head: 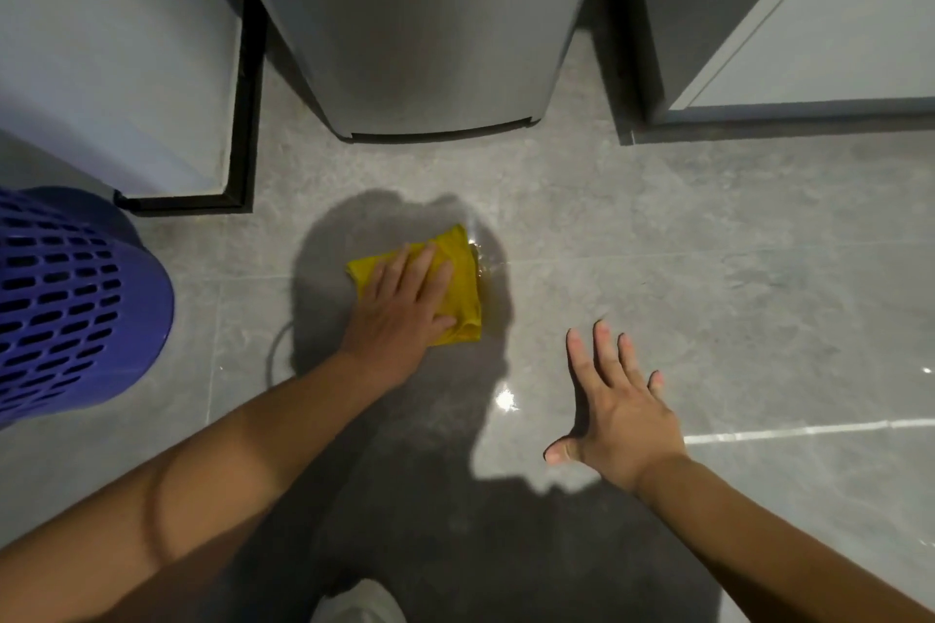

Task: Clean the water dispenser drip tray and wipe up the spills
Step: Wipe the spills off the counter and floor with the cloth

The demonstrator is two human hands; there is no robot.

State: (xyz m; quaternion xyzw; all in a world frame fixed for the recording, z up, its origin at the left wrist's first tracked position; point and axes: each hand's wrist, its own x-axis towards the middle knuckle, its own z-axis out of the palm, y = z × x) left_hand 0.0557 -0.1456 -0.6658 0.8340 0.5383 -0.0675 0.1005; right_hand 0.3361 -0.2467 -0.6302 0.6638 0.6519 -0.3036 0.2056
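Note:
A folded yellow cloth [463, 283] lies flat on the grey tiled floor in front of the water dispenser's grey base [430, 41]. My left hand [405, 304] presses down on the cloth with fingers spread over it. A small glistening patch of water [485, 258] shows at the cloth's right edge. My right hand [614, 405] hovers over the floor to the right, fingers apart and holding nothing. The drip tray is not in view.
A blue perforated plastic basket [66, 299] stands at the left. A pale cabinet with a black base trim [243, 116] is at the upper left, another pale cabinet [809, 41] at the upper right. My shoe tip [359, 602] shows at the bottom.

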